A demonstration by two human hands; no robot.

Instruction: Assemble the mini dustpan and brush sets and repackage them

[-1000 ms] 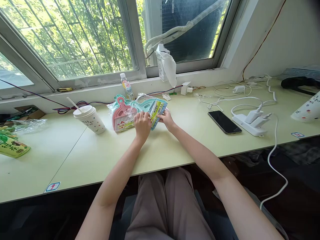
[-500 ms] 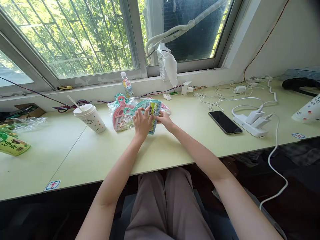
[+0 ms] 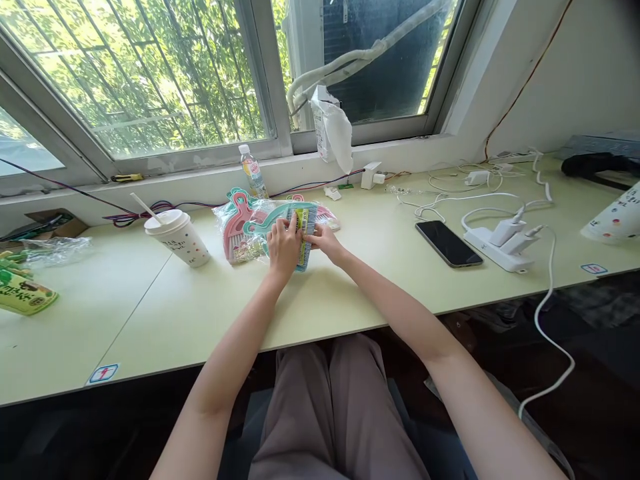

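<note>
A small teal-handled hand brush (image 3: pixel 274 219) with a yellow and green printed label (image 3: pixel 303 223) is tilted just above the pale desk. My left hand (image 3: pixel 283 245) is closed around its head, fingers lying across the label. At the brush's right edge, my right hand (image 3: pixel 326 241) pinches the side; part of those fingers is hidden behind it. Directly behind lies a pink hand brush (image 3: pixel 239 223) in clear plastic wrapping, along with other pink and teal pieces partly covered by my hands and the brush.
A white paper cup with a straw (image 3: pixel 180 240) stands left, and a small bottle (image 3: pixel 254 172) stands behind the wrapped brushes. To the right lie a black phone (image 3: pixel 449 244) and a white power strip (image 3: pixel 497 249) with plugs and cables. A green packet (image 3: pixel 25 293) is far left.
Both hands keep hold of the brush, which has turned slightly more upright. The whole view has shifted a little; the other things stay where they were.
</note>
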